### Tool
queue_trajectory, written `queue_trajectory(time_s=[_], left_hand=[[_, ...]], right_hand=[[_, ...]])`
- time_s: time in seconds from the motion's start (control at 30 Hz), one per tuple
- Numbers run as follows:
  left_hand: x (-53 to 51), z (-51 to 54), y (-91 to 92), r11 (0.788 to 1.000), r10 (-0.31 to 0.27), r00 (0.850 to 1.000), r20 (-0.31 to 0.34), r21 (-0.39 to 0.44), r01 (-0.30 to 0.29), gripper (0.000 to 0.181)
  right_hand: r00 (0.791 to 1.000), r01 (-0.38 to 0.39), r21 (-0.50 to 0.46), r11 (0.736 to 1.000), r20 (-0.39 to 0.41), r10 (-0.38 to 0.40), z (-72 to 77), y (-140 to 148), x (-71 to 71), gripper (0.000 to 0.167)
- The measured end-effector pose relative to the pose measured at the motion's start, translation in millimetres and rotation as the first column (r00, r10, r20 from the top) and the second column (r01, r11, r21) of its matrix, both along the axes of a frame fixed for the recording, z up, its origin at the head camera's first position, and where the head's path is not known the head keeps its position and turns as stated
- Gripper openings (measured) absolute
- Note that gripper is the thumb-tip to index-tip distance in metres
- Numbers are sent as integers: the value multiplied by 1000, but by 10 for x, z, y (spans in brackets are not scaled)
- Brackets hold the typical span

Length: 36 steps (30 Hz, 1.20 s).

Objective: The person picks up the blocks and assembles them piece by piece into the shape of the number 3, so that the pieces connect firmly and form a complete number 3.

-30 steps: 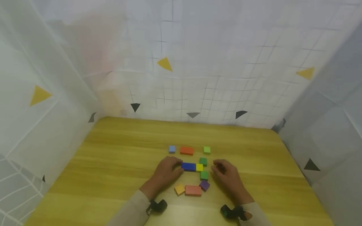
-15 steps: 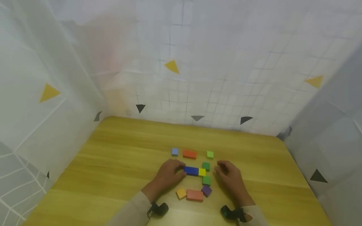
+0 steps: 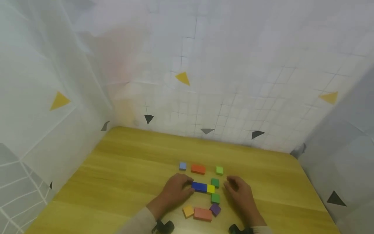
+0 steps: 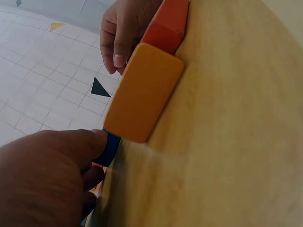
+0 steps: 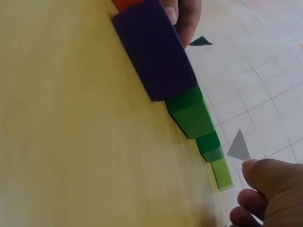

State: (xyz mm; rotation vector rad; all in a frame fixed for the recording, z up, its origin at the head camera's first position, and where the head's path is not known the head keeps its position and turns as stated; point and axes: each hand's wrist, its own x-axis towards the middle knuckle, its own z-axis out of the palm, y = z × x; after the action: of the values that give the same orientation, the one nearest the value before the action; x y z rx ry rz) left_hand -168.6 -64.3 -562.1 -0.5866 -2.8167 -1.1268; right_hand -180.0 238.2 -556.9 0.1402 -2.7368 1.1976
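Nearest, a smooth, round-cornered orange block (image 3: pixel 188 211) and a purple block (image 3: pixel 215 209) are flanking a pink block (image 3: pixel 203 214) on the wood-grained table (image 3: pixel 117 169). Beyond, the left hand (image 3: pixel 175 191) is pinching an oblong blue block (image 3: pixel 200 187); the right hand (image 3: pixel 241 195), fingers loosely curved, is holding nothing near two green blocks (image 3: pixel 215 198). Since earlier, the head view is tilting; blocks are staying put.

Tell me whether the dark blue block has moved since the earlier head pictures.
No: the dark blue block shows no visible shift against the untouched orange-red block beyond it; the whole view has shifted instead.
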Motion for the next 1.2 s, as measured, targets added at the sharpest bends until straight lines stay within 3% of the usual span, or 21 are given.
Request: queue_trajectory(time_s=[0.27,0.6,0.87,1.0,1.2], left_hand=[[29,86,6,1000,-4,1000,-4,-1,4,34],[-63,162,-153,1000,16,996,-83,-16,-17,35],[-82,74,-194,1000,6,996,-92,7,-5,37],[-71,114,-183,1000,20,994,-108,11,-19,36],[-28,165,-188,1000,18,996,-83,3,-18,36]], right_hand=[[1000,21,-3,1000,-8,-21,-2,-13,-29,35],[986,-75,-55,996,-156,66,61,-154,-169,37],[986,-75,-66,995,-152,64,32,-173,-214,39],[988,-77,-73,994,-139,66,83,-192,-229,41],[986,-76,-79,994,-156,63,93,-242,-266,42]])
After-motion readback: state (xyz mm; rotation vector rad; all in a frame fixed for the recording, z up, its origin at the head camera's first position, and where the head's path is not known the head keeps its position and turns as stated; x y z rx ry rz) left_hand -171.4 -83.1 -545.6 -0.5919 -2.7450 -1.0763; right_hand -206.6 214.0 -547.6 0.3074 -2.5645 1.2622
